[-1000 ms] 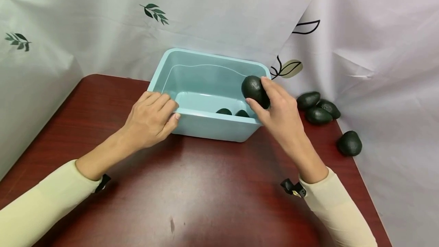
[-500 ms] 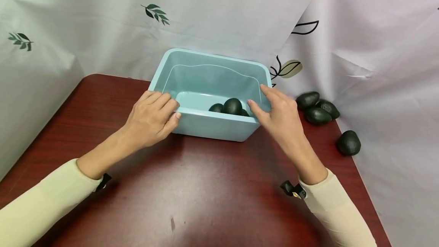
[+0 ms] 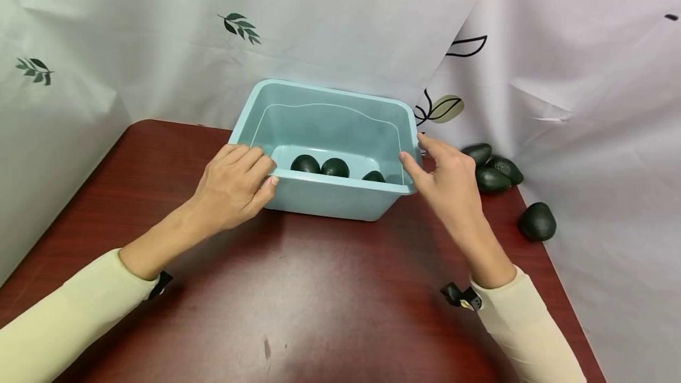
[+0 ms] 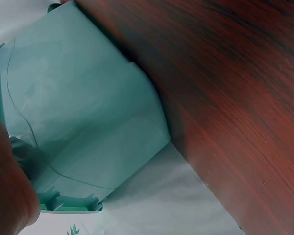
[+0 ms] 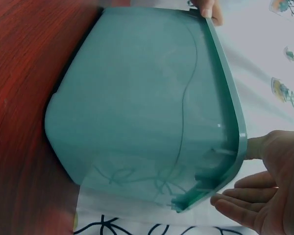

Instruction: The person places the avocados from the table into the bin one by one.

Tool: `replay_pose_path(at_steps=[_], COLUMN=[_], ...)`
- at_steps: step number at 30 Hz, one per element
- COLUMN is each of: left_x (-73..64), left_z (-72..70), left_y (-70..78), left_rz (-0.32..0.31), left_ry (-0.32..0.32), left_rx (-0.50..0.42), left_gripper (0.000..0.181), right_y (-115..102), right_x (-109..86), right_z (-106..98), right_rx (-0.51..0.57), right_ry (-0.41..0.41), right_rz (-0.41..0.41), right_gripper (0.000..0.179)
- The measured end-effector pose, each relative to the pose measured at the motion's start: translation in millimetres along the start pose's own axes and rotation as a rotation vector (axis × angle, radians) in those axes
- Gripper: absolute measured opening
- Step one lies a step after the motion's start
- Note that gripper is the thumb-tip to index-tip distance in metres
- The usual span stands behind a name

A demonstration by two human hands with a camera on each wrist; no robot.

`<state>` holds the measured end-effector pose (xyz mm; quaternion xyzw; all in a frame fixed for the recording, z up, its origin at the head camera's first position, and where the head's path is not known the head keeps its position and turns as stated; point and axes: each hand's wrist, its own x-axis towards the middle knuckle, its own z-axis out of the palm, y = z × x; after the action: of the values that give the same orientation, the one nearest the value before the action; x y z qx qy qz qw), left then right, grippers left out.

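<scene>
A light blue plastic bin (image 3: 324, 200) stands against the cloth at the back of the table. My left hand (image 3: 234, 185) grips its near left rim, thumb outside and fingers over the edge. Inside lie three dark green avocados: one at the left (image 3: 305, 164), one beside it (image 3: 335, 168) and one at the right (image 3: 374, 177), their lower parts hidden by the front wall. Beside the bin's right corner is my right hand (image 3: 452, 182), holding nothing, its thumb tip over the rim. In the right wrist view its fingers (image 5: 250, 196) are spread outside that corner.
To the right on the reddish-brown table (image 3: 319, 288) lie three avocados in a cluster (image 3: 492, 180), with a single avocado (image 3: 537, 221) by the right edge. White patterned cloth (image 3: 340, 22) hangs behind and along the sides.
My right hand let go of an avocado, which dropped into the bin. The avocados inside shifted, two of them toward the left. The right hand then moved slightly right; the left stayed on the rim.
</scene>
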<state>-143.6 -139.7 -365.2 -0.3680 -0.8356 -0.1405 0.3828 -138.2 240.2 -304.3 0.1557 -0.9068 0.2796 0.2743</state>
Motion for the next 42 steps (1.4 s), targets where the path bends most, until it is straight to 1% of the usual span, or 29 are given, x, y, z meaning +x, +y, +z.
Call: replay_pose_path(at_steps=[4, 9, 12, 15, 18, 21, 26, 32, 37, 42], left_x=[0.0, -0.2, -0.3, -0.4, -0.4, -0.1, 0.9, 1.7, 1.3, 2.3], left_z=[1.0, 2.7, 2.9, 2.9, 3.0, 3.2, 4.2, 5.2, 5.0, 6.1], left_y=[-1.0, -2.3, -2.7, -2.9, -3.2, -3.5, -4.0, -4.1, -3.9, -4.6], left_rz=[0.001, 0.002, 0.004, 0.003, 0.003, 0.004, 0.006, 0.008, 0.002, 0.008], left_ry=[-0.002, -0.001, -0.008, -0.014, -0.015, -0.012, -0.009, -0.014, -0.023, -0.014], left_rx=[-0.003, -0.01, -0.004, 0.0, 0.002, 0.002, 0.0, 0.005, 0.003, 0.002], left_gripper=[0.033, 0.033, 0.033, 0.033, 0.033, 0.033, 0.033, 0.032, 0.032, 0.032], right_y=[6.7, 15.6, 21.6, 28.3, 34.7, 40.9, 51.2, 73.4, 90.6, 108.1], right_x=[-0.6, -1.5, -3.0, -4.4, -5.8, -7.6, -11.8, -16.5, -18.4, -18.4], right_z=[-4.7, -10.9, -14.9, -19.0, -22.8, -26.8, -36.4, -47.6, -59.6, -73.6], right_rx=[0.012, 0.0, -0.004, -0.016, -0.033, -0.053, -0.104, -0.171, -0.207, -0.249], right_ry=[0.012, 0.026, 0.019, -0.004, -0.02, -0.022, -0.036, -0.045, -0.065, -0.09], right_rz=[0.037, 0.081, 0.126, 0.179, 0.217, 0.239, 0.295, 0.374, 0.485, 0.609], right_gripper=[0.046, 0.042, 0.042, 0.047, 0.05, 0.051, 0.053, 0.055, 0.064, 0.069])
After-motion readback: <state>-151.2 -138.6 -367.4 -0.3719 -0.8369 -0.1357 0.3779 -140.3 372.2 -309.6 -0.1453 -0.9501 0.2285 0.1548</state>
